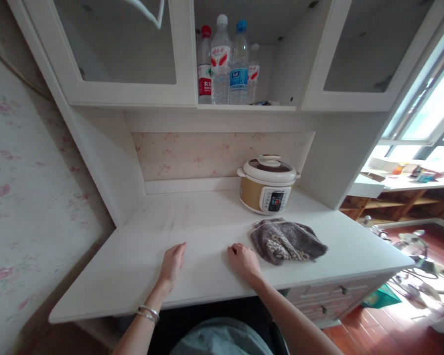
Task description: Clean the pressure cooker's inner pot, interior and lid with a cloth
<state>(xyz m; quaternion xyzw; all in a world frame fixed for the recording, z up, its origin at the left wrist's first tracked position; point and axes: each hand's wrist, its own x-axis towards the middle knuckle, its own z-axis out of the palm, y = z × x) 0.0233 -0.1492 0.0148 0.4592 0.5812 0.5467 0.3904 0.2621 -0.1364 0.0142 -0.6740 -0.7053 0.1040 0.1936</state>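
Observation:
On the white desk [196, 212], near its front edge, rests my left hand [172, 264], turned on its side with the fingers curled in. My right hand [244, 262] lies a short way to the right, knuckles up and fingers folded under. Nothing shows in either hand. Just right of my right hand is a crumpled grey-brown cloth [290, 241] with a patterned patch; the two are close but seem apart. Behind the cloth stands an electric cooker [250, 193], white and gold, its lid on and its control panel facing me.
Above the desk, an open shelf [281, 107] holds several plastic bottles [220, 61], between glass-fronted cabinet doors [129, 93]. Drawers [331, 298] sit below the desk on the right. A flowered wall [29, 197] is at left; a window [429, 113] and cluttered floor are at right.

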